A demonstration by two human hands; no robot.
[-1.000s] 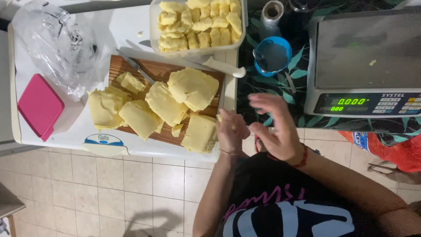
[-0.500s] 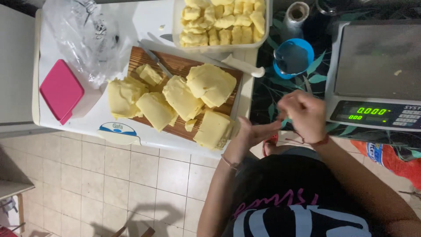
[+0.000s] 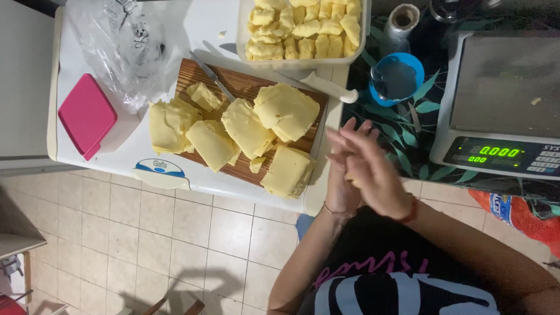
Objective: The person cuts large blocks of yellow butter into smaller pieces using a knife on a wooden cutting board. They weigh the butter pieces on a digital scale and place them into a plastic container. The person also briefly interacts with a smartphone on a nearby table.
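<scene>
My right hand (image 3: 373,169) lies flat over my left hand (image 3: 340,195), palms pressed together just off the right end of the wooden cutting board (image 3: 251,87). A small yellow dough piece (image 3: 349,175) shows between the palms. On the board lie several thick yellow dough slabs (image 3: 286,111), the nearest slab (image 3: 289,172) just left of my hands. A clear tub (image 3: 242,35) at the back holds several small shaped dough pieces (image 3: 303,26).
A thin knife (image 3: 213,79) rests on the board; a white-handled knife (image 3: 326,87) lies behind it. A pink box (image 3: 87,114) and plastic bag (image 3: 128,46) sit left. A blue cup (image 3: 396,79), film roll (image 3: 402,20) and digital scale (image 3: 501,99) stand right.
My hands, which were working at the fingertips slightly apart, have come together palm on palm. The view has shifted a little; the dough slabs have not moved.
</scene>
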